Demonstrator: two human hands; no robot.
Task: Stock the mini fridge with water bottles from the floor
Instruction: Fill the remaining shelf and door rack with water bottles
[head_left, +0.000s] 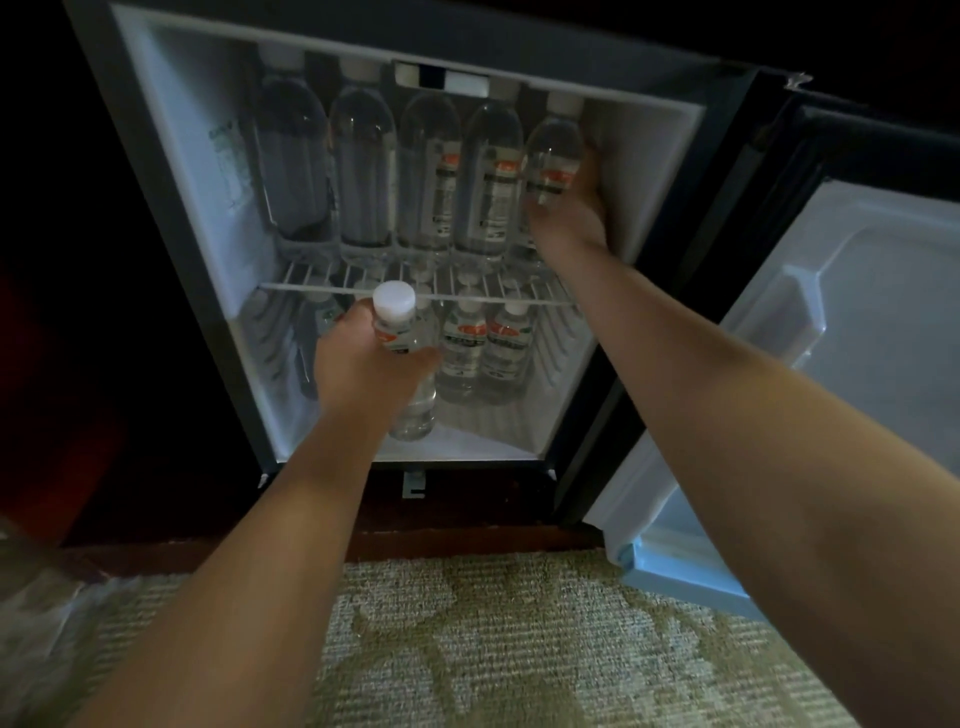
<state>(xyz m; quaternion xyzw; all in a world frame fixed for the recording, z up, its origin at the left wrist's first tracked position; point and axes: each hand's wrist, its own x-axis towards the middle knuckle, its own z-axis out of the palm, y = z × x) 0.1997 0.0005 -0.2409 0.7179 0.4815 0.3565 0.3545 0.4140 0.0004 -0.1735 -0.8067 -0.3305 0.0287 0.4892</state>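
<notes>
Fingers of the right hand are curling round the fifth bottle, holding it upright at the right end of the upper shelf in the mini fridge. It is touching the row of four bottles on its left and sitting near the fridge's right wall. The left hand is gripping the spare bottle round its middle, cap up toward the camera and long axis near vertical, in front of the lower compartment. Two labelled bottles are standing just to its right and deeper in. More bottles are showing dimly behind the hand; whether a gap is waiting there I cannot tell. Judging by reach, the left hand is nearer the lower compartment, so the spare bottle is likely going straight back and down.
</notes>
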